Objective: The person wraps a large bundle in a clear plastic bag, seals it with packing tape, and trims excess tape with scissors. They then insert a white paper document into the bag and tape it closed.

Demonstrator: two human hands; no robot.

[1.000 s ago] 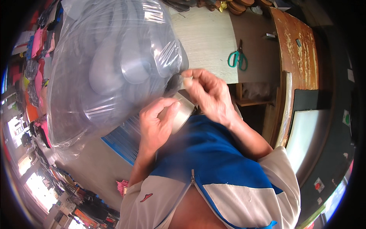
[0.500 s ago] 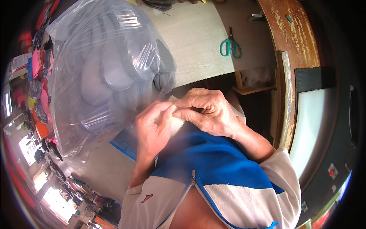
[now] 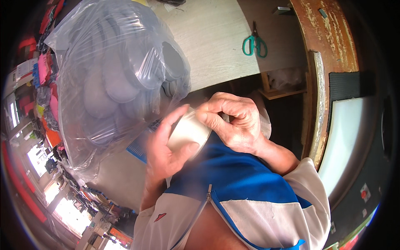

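Observation:
My left hand (image 3: 164, 156) holds a smooth cream-white piece (image 3: 188, 132) that looks like a wide roll of tape, thumb on its near face and fingers along its far left side. My right hand (image 3: 237, 123) pinches with thumb and forefinger at the upper right edge of this roll. What lies between those fingertips is too small to make out. Left of both hands stands a large clear plastic bag (image 3: 75, 79) with several grey, sole-shaped pieces (image 3: 118, 85) inside.
Green-handled scissors (image 3: 254, 45) lie on the table (image 3: 212, 37) beyond my hands. A blue ridged piece (image 3: 136, 148) shows under the bag's near side. To the right are a worn wooden board (image 3: 327, 37) and a white panel (image 3: 342, 137). Colourful piles (image 3: 46, 79) line the far left.
My hands have moved slightly apart. The left fingers have opened wider around the cream-white roll, which now shows much more. My right hand has shifted a little right, still pinching.

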